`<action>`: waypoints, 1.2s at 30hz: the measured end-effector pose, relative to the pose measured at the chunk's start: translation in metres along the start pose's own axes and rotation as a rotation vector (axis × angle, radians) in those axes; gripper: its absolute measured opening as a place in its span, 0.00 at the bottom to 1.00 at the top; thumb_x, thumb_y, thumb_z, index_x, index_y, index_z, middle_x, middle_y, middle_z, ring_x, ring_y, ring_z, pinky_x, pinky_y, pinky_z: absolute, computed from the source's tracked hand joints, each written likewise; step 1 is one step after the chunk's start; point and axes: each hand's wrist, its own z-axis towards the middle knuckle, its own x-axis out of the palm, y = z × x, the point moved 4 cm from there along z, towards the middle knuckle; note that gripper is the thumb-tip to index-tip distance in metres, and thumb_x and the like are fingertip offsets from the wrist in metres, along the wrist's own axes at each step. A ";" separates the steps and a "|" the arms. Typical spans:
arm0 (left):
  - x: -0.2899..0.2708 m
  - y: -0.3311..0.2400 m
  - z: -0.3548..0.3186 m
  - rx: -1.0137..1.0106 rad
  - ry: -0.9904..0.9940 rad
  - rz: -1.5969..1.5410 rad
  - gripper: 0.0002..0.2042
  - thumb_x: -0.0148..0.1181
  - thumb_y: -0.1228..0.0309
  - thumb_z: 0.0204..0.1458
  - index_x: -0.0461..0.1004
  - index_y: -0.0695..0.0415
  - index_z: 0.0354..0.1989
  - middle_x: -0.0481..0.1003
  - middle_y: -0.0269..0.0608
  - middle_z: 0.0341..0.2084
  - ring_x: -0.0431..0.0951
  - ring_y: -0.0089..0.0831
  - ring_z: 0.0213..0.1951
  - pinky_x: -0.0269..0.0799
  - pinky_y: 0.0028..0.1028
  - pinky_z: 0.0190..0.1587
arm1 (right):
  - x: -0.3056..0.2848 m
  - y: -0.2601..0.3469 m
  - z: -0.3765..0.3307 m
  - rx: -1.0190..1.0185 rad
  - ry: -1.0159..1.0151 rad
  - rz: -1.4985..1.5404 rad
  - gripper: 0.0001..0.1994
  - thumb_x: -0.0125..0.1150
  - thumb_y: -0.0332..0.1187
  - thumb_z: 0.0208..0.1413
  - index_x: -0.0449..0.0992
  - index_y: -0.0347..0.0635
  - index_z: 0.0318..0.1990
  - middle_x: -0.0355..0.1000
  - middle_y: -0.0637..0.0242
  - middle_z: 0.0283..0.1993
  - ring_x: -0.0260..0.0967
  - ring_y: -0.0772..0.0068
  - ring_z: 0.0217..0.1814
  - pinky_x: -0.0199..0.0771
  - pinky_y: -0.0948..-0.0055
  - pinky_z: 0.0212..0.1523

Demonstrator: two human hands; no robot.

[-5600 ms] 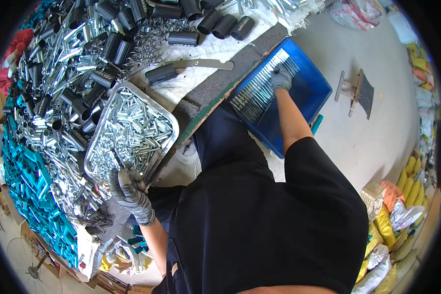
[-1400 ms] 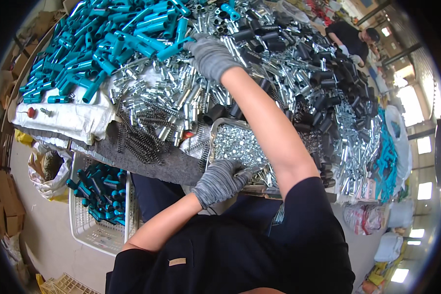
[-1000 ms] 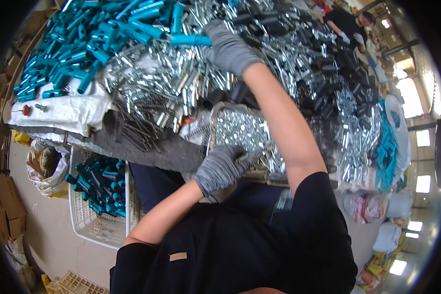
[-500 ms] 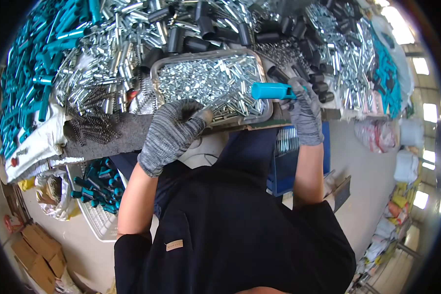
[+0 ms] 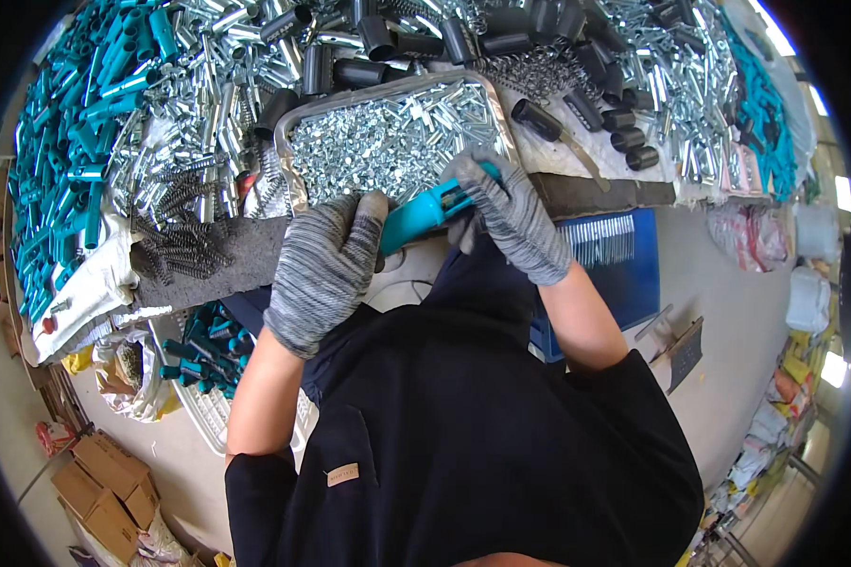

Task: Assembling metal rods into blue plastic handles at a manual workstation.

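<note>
In front of my body, just off the table edge, a teal plastic handle (image 5: pixel 418 219) slants up to the right between my hands. My left hand (image 5: pixel 323 269), in a grey knitted glove, is closed around its lower end. A silvery piece it held before is not visible now. My right hand (image 5: pixel 512 217), gloved alike, grips the slotted upper end with thumb and fingers. Just beyond the hands lies a clear tray (image 5: pixel 288 142) of small shiny metal pins and bits.
Teal handles (image 5: pixel 90 142) heap at the left of the table. Springs (image 5: pixel 184 248), metal tubes (image 5: pixel 236 113) and black sleeves (image 5: pixel 378 38) surround the tray. A knife (image 5: pixel 581 156) lies to its right. Below stand a white basket (image 5: pixel 208 416) of teal-ended pieces and a blue bin (image 5: pixel 638 274).
My right hand has brought the teal handle left and down to my left hand, its lower end now at my left fingers. The silvery piece there has gone out of sight.
</note>
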 end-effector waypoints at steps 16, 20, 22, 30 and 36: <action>-0.045 0.043 -0.019 -0.044 -0.203 -0.369 0.21 0.61 0.63 0.56 0.71 0.63 0.55 0.76 0.35 0.33 0.71 0.18 0.31 0.68 0.20 0.35 | 0.055 0.018 0.047 -0.400 0.129 -0.816 0.11 0.58 0.37 0.55 0.78 0.46 0.43 0.71 0.58 0.40 0.71 0.53 0.41 0.72 0.58 0.42; -0.053 0.051 -0.021 -0.062 -0.253 -0.301 0.22 0.60 0.61 0.56 0.71 0.62 0.55 0.76 0.32 0.34 0.69 0.14 0.31 0.65 0.16 0.33 | 0.082 0.016 0.058 -0.232 0.287 -1.169 0.11 0.52 0.25 0.51 0.75 0.38 0.42 0.70 0.49 0.44 0.74 0.51 0.42 0.77 0.59 0.43; -0.053 0.051 -0.025 -0.082 -0.258 -0.356 0.23 0.61 0.62 0.56 0.71 0.63 0.55 0.76 0.32 0.36 0.70 0.16 0.35 0.68 0.18 0.38 | 0.081 0.013 0.057 -0.324 0.227 -1.138 0.10 0.52 0.26 0.52 0.74 0.38 0.41 0.70 0.49 0.43 0.74 0.52 0.41 0.77 0.59 0.41; -0.041 0.046 -0.017 -0.018 -0.240 -0.339 0.21 0.62 0.67 0.55 0.70 0.64 0.55 0.76 0.37 0.38 0.72 0.20 0.39 0.70 0.23 0.45 | 0.067 0.048 0.035 -0.196 0.138 -0.224 0.06 0.59 0.25 0.57 0.76 0.37 0.41 0.73 0.72 0.33 0.68 0.85 0.32 0.71 0.82 0.34; -0.030 0.029 -0.014 0.133 -0.256 -0.243 0.19 0.63 0.68 0.54 0.72 0.65 0.52 0.77 0.42 0.36 0.76 0.24 0.37 0.72 0.26 0.43 | 0.068 0.066 0.030 -0.326 0.095 -0.566 0.08 0.62 0.28 0.52 0.77 0.37 0.40 0.76 0.61 0.32 0.74 0.70 0.30 0.73 0.73 0.34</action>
